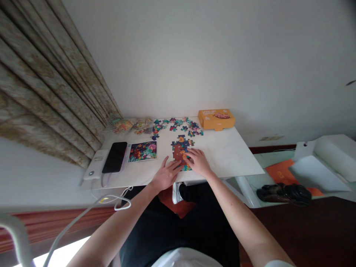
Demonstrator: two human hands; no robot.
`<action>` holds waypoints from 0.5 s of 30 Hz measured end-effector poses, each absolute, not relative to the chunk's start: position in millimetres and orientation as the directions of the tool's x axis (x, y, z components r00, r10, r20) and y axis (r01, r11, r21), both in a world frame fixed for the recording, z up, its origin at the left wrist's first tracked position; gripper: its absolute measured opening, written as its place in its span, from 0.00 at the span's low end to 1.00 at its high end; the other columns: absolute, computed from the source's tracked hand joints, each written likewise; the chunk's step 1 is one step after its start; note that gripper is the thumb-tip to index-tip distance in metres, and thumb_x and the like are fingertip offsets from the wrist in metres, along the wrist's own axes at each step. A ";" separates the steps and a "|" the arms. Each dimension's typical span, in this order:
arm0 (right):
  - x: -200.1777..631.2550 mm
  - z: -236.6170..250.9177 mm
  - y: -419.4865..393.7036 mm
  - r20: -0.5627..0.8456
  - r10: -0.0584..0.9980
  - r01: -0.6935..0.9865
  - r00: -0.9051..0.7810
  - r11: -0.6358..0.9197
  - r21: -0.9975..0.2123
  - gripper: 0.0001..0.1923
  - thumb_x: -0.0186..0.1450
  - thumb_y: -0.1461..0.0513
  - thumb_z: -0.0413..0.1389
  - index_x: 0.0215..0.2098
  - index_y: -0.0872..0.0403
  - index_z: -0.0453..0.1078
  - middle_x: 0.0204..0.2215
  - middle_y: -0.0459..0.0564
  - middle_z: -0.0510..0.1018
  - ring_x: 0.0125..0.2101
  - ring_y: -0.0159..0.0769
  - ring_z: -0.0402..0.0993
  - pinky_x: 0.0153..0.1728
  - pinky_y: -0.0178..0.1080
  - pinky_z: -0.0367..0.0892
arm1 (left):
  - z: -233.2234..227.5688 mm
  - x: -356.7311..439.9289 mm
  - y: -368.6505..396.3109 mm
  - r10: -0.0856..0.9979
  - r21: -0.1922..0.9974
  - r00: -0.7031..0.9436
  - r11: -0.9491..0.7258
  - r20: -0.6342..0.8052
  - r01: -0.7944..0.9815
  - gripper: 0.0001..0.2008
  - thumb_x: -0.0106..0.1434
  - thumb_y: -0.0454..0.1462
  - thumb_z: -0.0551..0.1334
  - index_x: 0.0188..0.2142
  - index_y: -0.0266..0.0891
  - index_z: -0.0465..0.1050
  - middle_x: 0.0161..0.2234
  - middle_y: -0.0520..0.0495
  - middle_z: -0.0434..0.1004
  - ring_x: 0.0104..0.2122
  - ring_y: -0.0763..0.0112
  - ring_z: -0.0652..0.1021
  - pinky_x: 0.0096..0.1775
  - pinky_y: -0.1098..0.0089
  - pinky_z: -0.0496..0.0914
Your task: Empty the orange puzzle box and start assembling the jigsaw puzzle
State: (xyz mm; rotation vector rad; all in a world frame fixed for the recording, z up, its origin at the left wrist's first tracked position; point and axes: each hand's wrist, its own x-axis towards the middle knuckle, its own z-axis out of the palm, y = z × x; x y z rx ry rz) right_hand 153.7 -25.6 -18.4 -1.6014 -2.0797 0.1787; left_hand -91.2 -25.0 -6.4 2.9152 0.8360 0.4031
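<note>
Partly assembled puzzle [181,151] lies flat on the white counter [228,155], near the front edge, about mid-width. Right hand [198,161] rests palm-down on its right side, fingers [191,152] spread and pressing on the pieces; whether a single piece is pinched cannot be told. Left hand [164,175] lies at the front edge just left of the puzzle, fingers loosely spread, tips touching or nearly touching its lower left corner. Loose pieces [178,126] scattered along the back edge, well apart from the hands. Orange box [216,119] at the back right corner, just beside the loose pieces. Reference picture card [142,151] left of the puzzle, flat. Black phone [115,157] lies on a white power bank [95,165] near the left edge; white cable [111,200] hangs off the front left corner. Clear bags [130,124] with more pieces at the back left corner, by the curtain [47,92].
</note>
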 end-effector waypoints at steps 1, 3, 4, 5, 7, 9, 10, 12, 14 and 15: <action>153.7 -18.3 -25.6 0.308 0.934 0.868 -0.179 0.297 -0.398 0.15 0.75 0.56 0.55 0.56 0.46 0.77 0.62 0.53 0.77 0.63 0.49 0.69 0.63 0.56 0.61 | -7.1 -91.5 -24.7 0.528 0.150 0.817 -0.849 0.233 0.506 0.23 0.74 0.34 0.55 0.66 0.47 0.70 0.66 0.43 0.72 0.64 0.57 0.73 0.72 0.41 0.45; 153.7 -18.2 -25.7 0.303 0.936 0.868 -0.180 0.296 -0.398 0.15 0.75 0.56 0.55 0.56 0.47 0.77 0.62 0.53 0.77 0.63 0.49 0.69 0.64 0.56 0.60 | -8.3 -92.3 -23.8 0.526 0.150 0.816 -0.850 0.239 0.505 0.24 0.74 0.34 0.55 0.66 0.47 0.70 0.65 0.42 0.73 0.63 0.56 0.73 0.72 0.39 0.42; 153.6 -18.2 -25.7 0.301 0.937 0.868 -0.179 0.295 -0.399 0.15 0.74 0.56 0.56 0.56 0.47 0.77 0.62 0.53 0.77 0.63 0.49 0.69 0.64 0.56 0.60 | -8.7 -92.6 -23.4 0.524 0.151 0.818 -0.852 0.239 0.502 0.24 0.74 0.33 0.55 0.66 0.46 0.70 0.65 0.42 0.73 0.63 0.56 0.73 0.72 0.39 0.43; 153.5 -18.1 -25.7 0.299 0.937 0.869 -0.179 0.294 -0.399 0.15 0.74 0.56 0.56 0.57 0.47 0.77 0.62 0.54 0.77 0.63 0.49 0.69 0.64 0.56 0.60 | -8.8 -92.8 -23.2 0.519 0.152 0.821 -0.855 0.237 0.497 0.24 0.74 0.33 0.55 0.66 0.46 0.70 0.65 0.42 0.72 0.63 0.57 0.73 0.72 0.39 0.43; 153.4 -17.9 -25.6 0.296 0.938 0.869 -0.179 0.292 -0.398 0.15 0.74 0.56 0.56 0.57 0.47 0.77 0.62 0.54 0.77 0.64 0.50 0.69 0.64 0.56 0.60 | -8.2 -92.8 -23.3 0.510 0.154 0.827 -0.860 0.237 0.486 0.23 0.74 0.34 0.54 0.66 0.45 0.71 0.66 0.42 0.72 0.63 0.58 0.74 0.72 0.42 0.47; 153.3 -17.7 -25.6 0.296 0.938 0.869 -0.182 0.295 -0.397 0.15 0.74 0.56 0.56 0.56 0.47 0.77 0.62 0.54 0.77 0.64 0.50 0.69 0.64 0.56 0.60 | -6.7 -92.1 -24.4 0.509 0.154 0.826 -0.861 0.241 0.485 0.21 0.76 0.36 0.54 0.65 0.44 0.72 0.65 0.42 0.72 0.62 0.58 0.74 0.72 0.44 0.49; 153.3 -17.6 -25.6 0.297 0.937 0.869 -0.185 0.297 -0.397 0.15 0.74 0.56 0.56 0.56 0.47 0.78 0.62 0.54 0.77 0.63 0.50 0.69 0.64 0.56 0.60 | -5.7 -91.5 -25.2 0.512 0.152 0.824 -0.859 0.244 0.489 0.21 0.76 0.37 0.54 0.64 0.44 0.72 0.65 0.42 0.73 0.62 0.58 0.74 0.72 0.44 0.49; 153.2 -17.5 -25.7 0.300 0.935 0.867 -0.187 0.301 -0.398 0.15 0.74 0.56 0.56 0.56 0.47 0.77 0.62 0.54 0.77 0.63 0.50 0.69 0.64 0.56 0.60 | -3.5 -90.4 -26.9 0.513 0.140 0.822 -0.859 0.249 0.493 0.20 0.77 0.39 0.54 0.64 0.43 0.72 0.66 0.42 0.72 0.62 0.56 0.73 0.71 0.43 0.50; 153.1 -17.4 -25.9 0.301 0.935 0.866 -0.186 0.301 -0.399 0.15 0.74 0.57 0.56 0.56 0.48 0.77 0.62 0.54 0.77 0.63 0.50 0.69 0.64 0.57 0.60 | -1.5 -89.5 -28.0 0.508 0.126 0.824 -0.861 0.249 0.493 0.21 0.77 0.40 0.54 0.65 0.43 0.71 0.66 0.42 0.71 0.63 0.55 0.73 0.71 0.43 0.52; 153.0 -17.4 -26.0 0.301 0.936 0.866 -0.184 0.299 -0.400 0.15 0.74 0.58 0.56 0.56 0.48 0.77 0.62 0.54 0.77 0.63 0.50 0.69 0.64 0.57 0.60 | -0.6 -89.2 -28.2 0.509 0.125 0.825 -0.861 0.246 0.494 0.21 0.77 0.40 0.54 0.65 0.44 0.71 0.66 0.42 0.71 0.63 0.56 0.72 0.70 0.44 0.53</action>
